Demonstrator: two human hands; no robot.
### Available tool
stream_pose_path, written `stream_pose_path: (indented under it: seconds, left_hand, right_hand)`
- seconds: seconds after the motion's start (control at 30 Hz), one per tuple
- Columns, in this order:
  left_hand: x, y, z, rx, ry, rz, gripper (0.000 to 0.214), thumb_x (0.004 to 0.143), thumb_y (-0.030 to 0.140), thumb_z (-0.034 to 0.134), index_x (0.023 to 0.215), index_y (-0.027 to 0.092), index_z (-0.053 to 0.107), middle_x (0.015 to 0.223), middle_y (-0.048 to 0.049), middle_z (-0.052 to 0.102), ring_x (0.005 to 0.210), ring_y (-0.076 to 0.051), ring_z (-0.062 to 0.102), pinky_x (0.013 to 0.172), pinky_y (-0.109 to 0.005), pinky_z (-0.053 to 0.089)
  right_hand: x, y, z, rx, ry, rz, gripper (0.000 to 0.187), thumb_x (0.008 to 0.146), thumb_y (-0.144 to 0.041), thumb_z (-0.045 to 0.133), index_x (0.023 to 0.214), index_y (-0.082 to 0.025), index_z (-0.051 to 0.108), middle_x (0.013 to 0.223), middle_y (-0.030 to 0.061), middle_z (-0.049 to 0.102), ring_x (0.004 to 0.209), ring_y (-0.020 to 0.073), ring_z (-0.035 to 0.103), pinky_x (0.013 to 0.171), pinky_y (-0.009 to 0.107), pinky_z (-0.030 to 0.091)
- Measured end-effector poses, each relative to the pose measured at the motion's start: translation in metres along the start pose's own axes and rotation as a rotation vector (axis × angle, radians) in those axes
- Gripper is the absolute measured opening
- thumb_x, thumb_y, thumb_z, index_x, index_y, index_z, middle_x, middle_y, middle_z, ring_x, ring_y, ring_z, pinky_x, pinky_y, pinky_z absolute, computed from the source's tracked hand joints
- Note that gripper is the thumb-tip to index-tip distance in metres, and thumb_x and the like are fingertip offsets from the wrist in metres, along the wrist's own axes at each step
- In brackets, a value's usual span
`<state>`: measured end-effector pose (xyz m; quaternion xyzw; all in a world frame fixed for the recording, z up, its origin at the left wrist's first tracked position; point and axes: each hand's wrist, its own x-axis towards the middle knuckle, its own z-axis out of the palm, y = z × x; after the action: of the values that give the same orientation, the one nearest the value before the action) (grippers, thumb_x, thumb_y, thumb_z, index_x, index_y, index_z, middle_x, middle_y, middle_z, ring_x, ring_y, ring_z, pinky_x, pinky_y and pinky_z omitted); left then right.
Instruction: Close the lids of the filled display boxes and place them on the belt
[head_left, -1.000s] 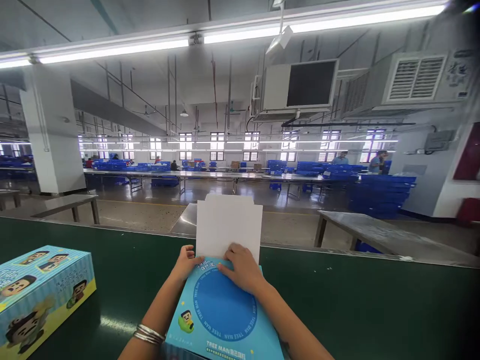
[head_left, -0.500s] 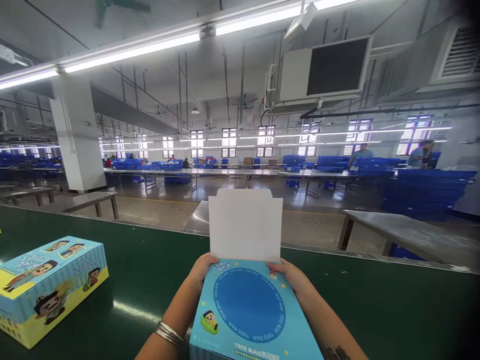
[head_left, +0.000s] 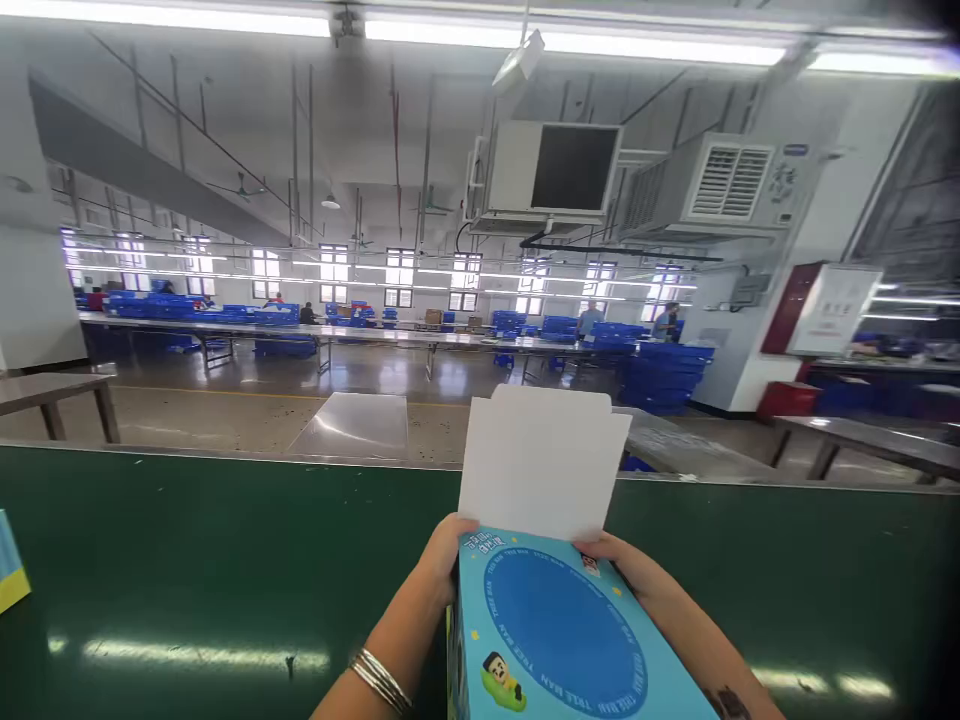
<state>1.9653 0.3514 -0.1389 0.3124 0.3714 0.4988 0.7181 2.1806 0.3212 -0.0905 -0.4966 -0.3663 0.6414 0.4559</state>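
Observation:
I hold a light blue cardboard box with a dark blue circle and a cartoon figure printed on its top, just above a green conveyor belt. Its white end flap stands open and upright at the far end. My left hand grips the box's far left corner, fingers curled round the edge. My right hand grips the far right corner beside the flap. Silver bangles circle my left wrist.
The corner of another printed box shows at the left edge of the belt. Beyond the belt are steel tables, stacks of blue crates, long worktables and distant people.
My view has swung right, so the second printed box slid almost out of view. My right hand left the box top for the far right corner; the box tilted slightly.

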Motion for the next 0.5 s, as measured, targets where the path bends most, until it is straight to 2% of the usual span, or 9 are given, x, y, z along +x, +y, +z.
stream_pose_path:
  seconds: [0.13, 0.2, 0.3, 0.37, 0.43, 0.5]
  left_hand:
    - [0.0, -0.002, -0.011, 0.028, -0.015, 0.137, 0.007, 0.089, 0.016, 0.056, 0.095, 0.014, 0.054, 0.071, 0.0032, 0.055, 0.054, -0.009, 0.052, 0.053, -0.022, 0.044]
    - [0.0, -0.001, -0.02, 0.034, -0.03, 0.218, 0.015, 0.08, 0.012, 0.061, 0.094, 0.014, 0.054, 0.07, 0.0032, 0.057, 0.054, -0.01, 0.052, 0.053, -0.023, 0.044]
    - [0.0, 0.0, -0.032, 0.046, -0.036, 0.337, 0.026, 0.064, 0.012, 0.068, 0.087, 0.015, 0.055, 0.067, 0.0037, 0.057, 0.054, -0.01, 0.052, 0.054, -0.023, 0.043]
    - [-0.002, 0.0, -0.039, 0.061, -0.038, 0.412, 0.031, 0.056, 0.015, 0.071, 0.082, 0.016, 0.056, 0.067, 0.0037, 0.058, 0.055, -0.011, 0.052, 0.055, -0.023, 0.043]
    - [-0.006, -0.001, -0.045, 0.081, -0.044, 0.479, 0.029, 0.053, 0.023, 0.071, 0.077, 0.016, 0.056, 0.066, 0.0029, 0.059, 0.057, -0.012, 0.053, 0.057, -0.024, 0.043]
    - [-0.012, -0.001, -0.051, 0.113, -0.047, 0.542, 0.028, 0.059, 0.039, 0.067, 0.074, 0.017, 0.057, 0.068, 0.0003, 0.06, 0.061, -0.015, 0.056, 0.06, -0.027, 0.046]
  right_hand:
    - [0.008, 0.011, 0.0, -0.035, 0.027, -0.08, 0.032, 0.065, -0.001, 0.064, 0.093, -0.015, 0.056, 0.07, 0.0032, 0.066, 0.056, 0.0209, 0.064, 0.058, 0.036, 0.056]
    - [0.011, 0.018, 0.003, -0.014, 0.022, -0.129, 0.04, 0.065, -0.002, 0.065, 0.101, -0.016, 0.056, 0.08, 0.0046, 0.069, 0.063, 0.0217, 0.066, 0.063, 0.038, 0.056]
    - [0.011, 0.029, 0.006, 0.025, -0.001, -0.222, 0.045, 0.064, -0.007, 0.066, 0.106, -0.02, 0.056, 0.086, 0.0031, 0.069, 0.065, 0.0192, 0.065, 0.063, 0.033, 0.054]
    - [0.009, 0.036, 0.005, 0.049, -0.027, -0.272, 0.037, 0.067, -0.019, 0.065, 0.103, -0.02, 0.058, 0.086, 0.0039, 0.069, 0.067, 0.0198, 0.064, 0.063, 0.033, 0.052]
    - [0.009, 0.04, 0.004, 0.066, -0.055, -0.298, 0.032, 0.072, -0.039, 0.063, 0.096, -0.019, 0.061, 0.086, 0.0069, 0.069, 0.074, 0.0237, 0.065, 0.068, 0.036, 0.052]
    - [0.009, 0.04, 0.005, 0.016, -0.09, -0.315, 0.047, 0.074, -0.062, 0.056, 0.087, -0.018, 0.061, 0.086, 0.0098, 0.068, 0.082, 0.027, 0.064, 0.073, 0.039, 0.051]
